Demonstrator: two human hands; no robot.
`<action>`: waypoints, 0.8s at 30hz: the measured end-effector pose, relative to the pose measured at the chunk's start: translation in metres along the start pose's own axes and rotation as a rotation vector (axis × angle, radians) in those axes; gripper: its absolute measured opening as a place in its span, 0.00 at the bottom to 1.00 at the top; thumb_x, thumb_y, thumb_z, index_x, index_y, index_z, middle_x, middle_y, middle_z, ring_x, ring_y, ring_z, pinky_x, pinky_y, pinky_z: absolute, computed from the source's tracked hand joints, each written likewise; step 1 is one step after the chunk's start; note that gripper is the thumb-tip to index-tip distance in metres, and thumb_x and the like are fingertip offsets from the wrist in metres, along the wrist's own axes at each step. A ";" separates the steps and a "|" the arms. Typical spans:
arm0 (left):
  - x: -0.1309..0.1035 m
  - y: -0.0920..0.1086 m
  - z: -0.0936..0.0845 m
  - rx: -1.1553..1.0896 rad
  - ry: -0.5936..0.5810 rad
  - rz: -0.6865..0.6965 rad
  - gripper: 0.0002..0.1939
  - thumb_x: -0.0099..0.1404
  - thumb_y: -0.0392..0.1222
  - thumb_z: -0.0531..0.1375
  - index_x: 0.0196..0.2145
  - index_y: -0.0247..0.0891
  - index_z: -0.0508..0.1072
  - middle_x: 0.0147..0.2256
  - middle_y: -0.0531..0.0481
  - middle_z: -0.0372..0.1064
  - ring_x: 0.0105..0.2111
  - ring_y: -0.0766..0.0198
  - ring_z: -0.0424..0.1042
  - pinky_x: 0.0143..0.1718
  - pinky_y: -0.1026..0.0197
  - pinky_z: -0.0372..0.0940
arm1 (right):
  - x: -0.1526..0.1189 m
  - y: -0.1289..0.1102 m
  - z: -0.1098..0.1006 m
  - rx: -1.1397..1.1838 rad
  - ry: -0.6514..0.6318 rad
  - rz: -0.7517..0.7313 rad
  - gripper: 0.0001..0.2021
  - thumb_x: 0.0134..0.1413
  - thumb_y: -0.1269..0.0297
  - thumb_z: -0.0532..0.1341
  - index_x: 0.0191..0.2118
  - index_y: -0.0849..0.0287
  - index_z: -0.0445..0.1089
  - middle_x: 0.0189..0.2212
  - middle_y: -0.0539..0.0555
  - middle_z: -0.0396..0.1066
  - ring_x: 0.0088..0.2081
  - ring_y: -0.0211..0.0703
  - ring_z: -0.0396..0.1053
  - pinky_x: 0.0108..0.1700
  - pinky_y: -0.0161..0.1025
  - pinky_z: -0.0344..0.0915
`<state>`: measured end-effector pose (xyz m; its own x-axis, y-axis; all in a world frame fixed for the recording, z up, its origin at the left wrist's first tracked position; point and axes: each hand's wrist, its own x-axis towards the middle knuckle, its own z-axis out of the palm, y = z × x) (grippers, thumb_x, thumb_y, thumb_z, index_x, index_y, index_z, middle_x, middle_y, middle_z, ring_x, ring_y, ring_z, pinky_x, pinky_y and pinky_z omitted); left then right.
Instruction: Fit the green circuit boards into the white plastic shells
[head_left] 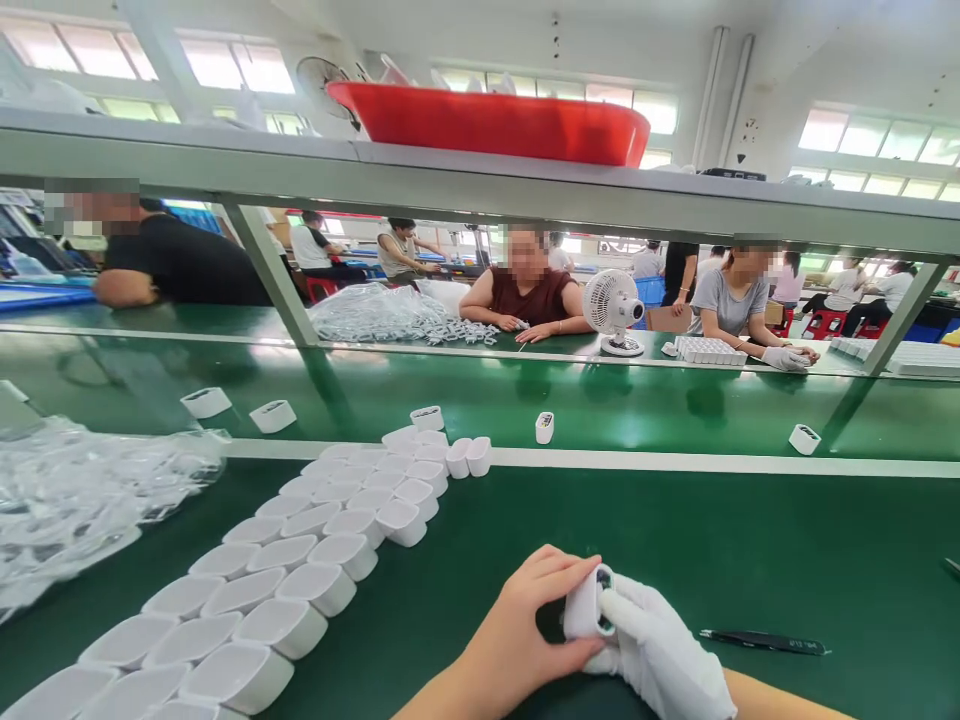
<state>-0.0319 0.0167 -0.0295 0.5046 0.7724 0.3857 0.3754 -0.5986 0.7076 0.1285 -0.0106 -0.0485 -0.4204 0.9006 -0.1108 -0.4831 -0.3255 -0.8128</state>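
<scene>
My left hand (517, 625), bare, grips a white oval housing (580, 608) between thumb and fingers above the green table (480, 560). The housing is tilted, its open end facing right, with something dark inside. My right hand (652, 640) wears a white glove and is closed at that open end, a finger pressed at the opening. Whether it holds a small part there is hidden. Black tweezers (765, 641) lie to the right of the gloved hand. Rows of white housings (281, 625) stand close together on the left.
Clear plastic bags (82, 490) are heaped at far left. Single housings (544, 428) sit on the green strip beyond the white line. A metal shelf (480, 185) carries a red tray (487, 120) overhead. Across the bench are a white fan (613, 305) and several people.
</scene>
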 end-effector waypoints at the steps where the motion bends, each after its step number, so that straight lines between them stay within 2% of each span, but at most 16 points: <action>1: 0.001 0.001 0.001 0.023 0.026 -0.033 0.28 0.47 0.33 0.66 0.48 0.44 0.72 0.38 0.48 0.72 0.39 0.58 0.68 0.43 0.54 0.66 | -0.001 -0.002 0.001 -0.029 0.028 -0.013 0.21 0.45 0.55 0.67 0.44 0.59 0.70 0.35 0.54 0.68 0.34 0.38 0.66 0.35 0.37 0.65; 3: 0.001 0.006 0.005 0.059 0.070 -0.098 0.26 0.48 0.32 0.64 0.47 0.45 0.73 0.36 0.49 0.70 0.38 0.59 0.68 0.42 0.54 0.67 | -0.002 -0.005 0.003 -0.063 0.070 -0.053 0.25 0.45 0.56 0.68 0.49 0.56 0.67 0.43 0.56 0.68 0.39 0.42 0.67 0.37 0.38 0.66; 5: 0.000 0.012 0.010 0.044 0.115 -0.169 0.26 0.50 0.33 0.63 0.47 0.47 0.73 0.38 0.49 0.68 0.38 0.59 0.68 0.40 0.56 0.67 | -0.004 -0.009 0.007 -0.006 0.077 -0.043 0.25 0.45 0.58 0.68 0.50 0.56 0.67 0.45 0.56 0.68 0.41 0.43 0.68 0.38 0.38 0.66; 9: -0.003 0.028 0.018 -0.130 0.225 -0.258 0.31 0.52 0.38 0.64 0.55 0.46 0.65 0.41 0.49 0.68 0.29 0.66 0.66 0.29 0.61 0.68 | -0.006 -0.015 0.010 0.259 0.023 0.131 0.17 0.50 0.56 0.64 0.42 0.62 0.71 0.37 0.55 0.71 0.37 0.38 0.67 0.38 0.34 0.64; 11: -0.005 0.031 0.020 -0.188 0.262 -0.210 0.30 0.50 0.37 0.65 0.53 0.44 0.67 0.41 0.49 0.68 0.26 0.68 0.65 0.27 0.63 0.68 | -0.007 -0.016 0.009 0.322 -0.001 0.177 0.14 0.51 0.57 0.63 0.38 0.64 0.72 0.33 0.54 0.70 0.36 0.37 0.67 0.37 0.33 0.63; 15: -0.009 0.030 0.021 -0.178 0.297 -0.109 0.22 0.50 0.36 0.66 0.45 0.40 0.73 0.41 0.48 0.68 0.26 0.68 0.66 0.26 0.64 0.69 | -0.007 -0.013 0.004 0.340 -0.033 0.165 0.14 0.53 0.58 0.61 0.38 0.65 0.72 0.33 0.54 0.69 0.36 0.37 0.66 0.37 0.33 0.63; 21: -0.011 0.028 0.023 -0.118 0.315 -0.003 0.24 0.51 0.33 0.66 0.46 0.43 0.72 0.40 0.49 0.69 0.26 0.69 0.66 0.26 0.66 0.68 | -0.009 -0.009 0.007 0.350 0.011 0.215 0.14 0.52 0.57 0.63 0.39 0.63 0.72 0.32 0.53 0.69 0.36 0.36 0.66 0.38 0.33 0.63; 24: -0.009 0.027 0.020 -0.100 0.285 -0.030 0.24 0.52 0.34 0.65 0.47 0.45 0.71 0.41 0.49 0.69 0.29 0.66 0.67 0.27 0.65 0.68 | -0.008 -0.013 0.011 0.272 -0.001 0.198 0.16 0.49 0.53 0.63 0.38 0.62 0.72 0.32 0.52 0.68 0.36 0.37 0.65 0.36 0.33 0.62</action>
<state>-0.0107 -0.0102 -0.0259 0.2509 0.8261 0.5045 0.3014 -0.5619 0.7703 0.1299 -0.0166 -0.0304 -0.5269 0.8121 -0.2509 -0.5793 -0.5592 -0.5931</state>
